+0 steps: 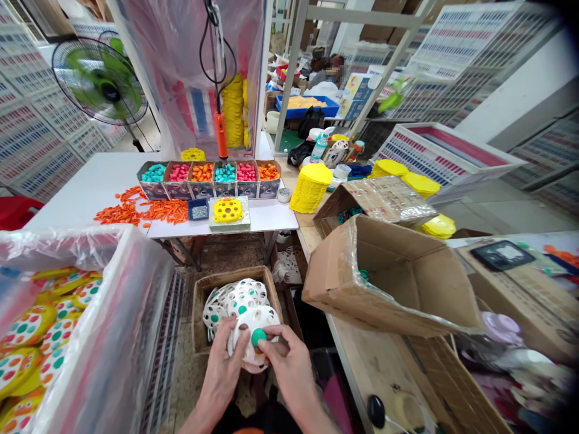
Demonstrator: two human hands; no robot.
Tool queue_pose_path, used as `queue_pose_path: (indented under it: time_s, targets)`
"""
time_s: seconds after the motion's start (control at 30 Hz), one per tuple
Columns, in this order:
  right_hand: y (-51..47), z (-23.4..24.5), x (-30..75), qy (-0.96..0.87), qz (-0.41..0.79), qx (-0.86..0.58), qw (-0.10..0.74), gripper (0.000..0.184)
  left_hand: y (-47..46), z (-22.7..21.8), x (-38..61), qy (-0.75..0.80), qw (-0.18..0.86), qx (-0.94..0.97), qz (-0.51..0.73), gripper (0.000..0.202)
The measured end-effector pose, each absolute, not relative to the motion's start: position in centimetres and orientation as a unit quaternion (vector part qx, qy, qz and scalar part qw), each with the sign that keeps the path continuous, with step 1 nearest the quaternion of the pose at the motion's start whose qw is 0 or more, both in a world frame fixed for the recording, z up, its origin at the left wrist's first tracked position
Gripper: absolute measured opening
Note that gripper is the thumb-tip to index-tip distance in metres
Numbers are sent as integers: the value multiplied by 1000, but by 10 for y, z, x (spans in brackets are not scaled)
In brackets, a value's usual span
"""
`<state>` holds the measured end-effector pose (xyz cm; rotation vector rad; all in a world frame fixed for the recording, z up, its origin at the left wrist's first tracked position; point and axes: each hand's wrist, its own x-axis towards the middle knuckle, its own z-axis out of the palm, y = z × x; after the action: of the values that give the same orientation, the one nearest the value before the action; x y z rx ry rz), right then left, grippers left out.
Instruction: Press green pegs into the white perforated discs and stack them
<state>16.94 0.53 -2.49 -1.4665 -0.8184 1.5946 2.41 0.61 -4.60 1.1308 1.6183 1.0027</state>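
Note:
A white round perforated plastic disc [254, 324] sits between my two hands, low in the middle of the view. My left hand [225, 357] grips its left edge, thumb on the face. With my right hand [289, 360] I pinch a small green peg [259, 336] against the disc's middle. Just behind my hands a brown cardboard box [204, 288] holds several more white discs, some with green pegs.
A white table [94, 181] carries a row of bins [210, 179] with coloured pegs, loose orange pegs [136, 211] and a yellow disc on a jig [228, 211]. An open carton [398, 283] lies at right. A plastic-lined bin of finished discs [49, 325] stands at left. A fan [100, 81] stands behind.

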Motion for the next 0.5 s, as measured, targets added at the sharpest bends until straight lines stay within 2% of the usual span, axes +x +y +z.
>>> queue_pose_path:
  time_s: [0.13, 0.33, 0.4, 0.5]
  targets:
    - [5, -28, 168, -321, 624, -591, 397, 34, 4, -48, 24, 655, 462, 437, 408, 34]
    - [8, -29, 173, -438, 514, -642, 364, 20, 4, -43, 24, 635, 496, 427, 409, 35]
    - [10, -27, 176, -454, 478, -658, 364, 26, 4, -43, 23, 626, 516, 413, 415, 36]
    - [14, -23, 181, -478, 440, -655, 385, 49, 4, -45, 21, 619, 518, 408, 426, 33]
